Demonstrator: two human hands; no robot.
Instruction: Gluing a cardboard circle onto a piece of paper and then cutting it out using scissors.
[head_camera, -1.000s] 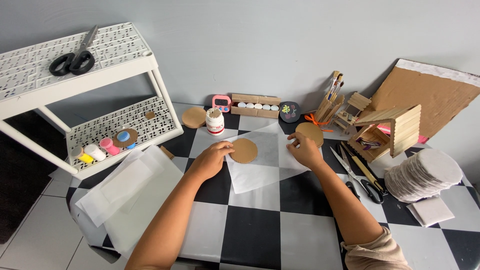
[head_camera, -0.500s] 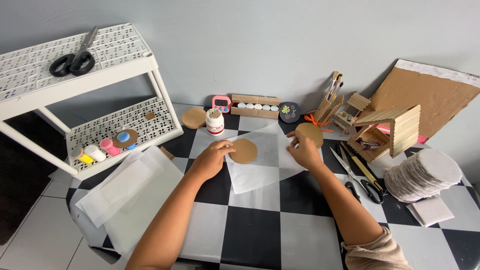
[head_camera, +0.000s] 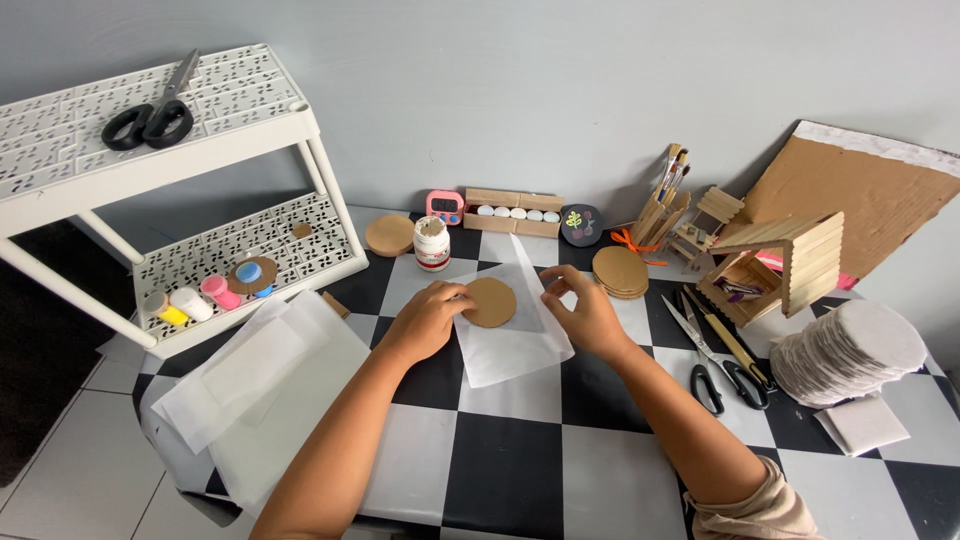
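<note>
Positioning a round brown cardboard disc (head_camera: 490, 302) on a translucent white paper sheet (head_camera: 512, 338) at mid-desk.

Left hand (head_camera: 432, 318) pins the disc's edge, fingers loosely bent; right hand (head_camera: 588, 316) pinches the sheet's right edge. Next likely calls for steady, centred alignment. Since half a second ago, the right hand came down from the stack of brown discs (head_camera: 620, 272).

Your left hand (head_camera: 428, 320) covers the left edge of the cardboard disc (head_camera: 490, 302), so you cannot tell how its fingertips meet it. Your right elbow runs out at the bottom right of the frame. The white shelf rack (head_camera: 60, 185) is cut off at the upper left (its far legs too). The dark round plaque (head_camera: 580, 224) carries a pattern too small to tell.
</note>
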